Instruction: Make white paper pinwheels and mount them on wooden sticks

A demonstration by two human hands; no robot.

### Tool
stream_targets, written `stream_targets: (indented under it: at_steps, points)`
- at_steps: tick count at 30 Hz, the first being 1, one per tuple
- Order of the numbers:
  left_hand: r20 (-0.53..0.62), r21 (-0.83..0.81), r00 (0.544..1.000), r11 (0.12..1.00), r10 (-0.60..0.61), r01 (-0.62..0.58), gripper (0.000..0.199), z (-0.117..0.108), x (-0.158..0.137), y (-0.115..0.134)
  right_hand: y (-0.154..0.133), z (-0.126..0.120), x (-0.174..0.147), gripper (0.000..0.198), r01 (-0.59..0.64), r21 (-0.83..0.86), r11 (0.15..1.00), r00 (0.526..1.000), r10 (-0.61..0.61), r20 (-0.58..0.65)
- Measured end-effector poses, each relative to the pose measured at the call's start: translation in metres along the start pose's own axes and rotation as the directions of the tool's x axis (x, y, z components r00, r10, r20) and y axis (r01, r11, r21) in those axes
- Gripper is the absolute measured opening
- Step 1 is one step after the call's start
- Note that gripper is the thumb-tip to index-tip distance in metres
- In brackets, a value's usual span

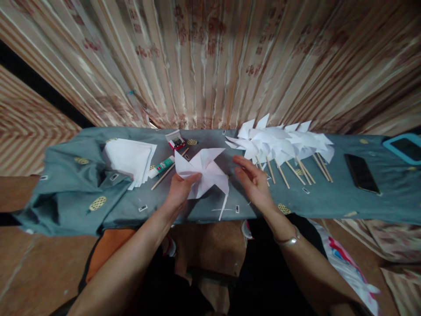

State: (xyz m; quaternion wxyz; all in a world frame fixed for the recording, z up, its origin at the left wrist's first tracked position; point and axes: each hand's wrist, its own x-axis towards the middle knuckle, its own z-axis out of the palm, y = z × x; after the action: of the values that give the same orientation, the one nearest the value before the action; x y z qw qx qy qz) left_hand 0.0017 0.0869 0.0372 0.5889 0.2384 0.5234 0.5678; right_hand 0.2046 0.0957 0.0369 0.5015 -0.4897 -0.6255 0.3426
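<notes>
A white paper pinwheel [210, 173] without a stick is held above the cloth by my left hand [180, 188], its thumb pressed on the middle folds. My right hand [251, 177] hovers just right of it, fingers apart and nothing in them. Beyond my right hand lies a row of finished pinwheels [286, 142] on wooden sticks. Left of the held pinwheel are a glue tube [161, 166] and a loose wooden stick [169, 170]. Behind these stands a small open red box [176, 141] with dark little pieces inside.
A stack of white paper sheets [130, 158] lies at the left on the grey-green tablecloth [190, 213]. Further right are a black phone [362, 173] and a blue-framed device [404, 147]. Thin white paper strips [223, 207] lie near the front edge. A patterned curtain [204, 66] hangs behind.
</notes>
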Motion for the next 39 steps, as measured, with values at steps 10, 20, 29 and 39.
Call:
stream_targets:
  at_steps: [10,20,29,39]
  points:
    - [0.0,-0.023,1.0,1.0,0.018,-0.018,0.024,-0.001,0.007,0.004,0.021,0.012,0.0,0.027,-0.173,0.018,0.985,0.984,0.172,0.036]
    - [-0.034,-0.068,0.995,0.993,0.097,-0.099,0.027,-0.006,0.017,0.023,0.028,0.025,-0.002,0.022,-0.226,-0.045,0.973,0.973,0.228,0.043]
    - [-0.157,-0.075,0.959,0.966,0.235,-0.249,0.029,-0.032,0.035,0.046,0.03,0.039,-0.011,0.016,-0.188,-0.131,0.973,0.968,0.206,0.144]
    - [-0.335,-0.11,0.86,0.89,0.386,-0.442,0.026,-0.062,0.05,0.085,0.013,0.065,0.013,0.018,-0.125,-0.183,0.975,0.968,0.161,0.193]
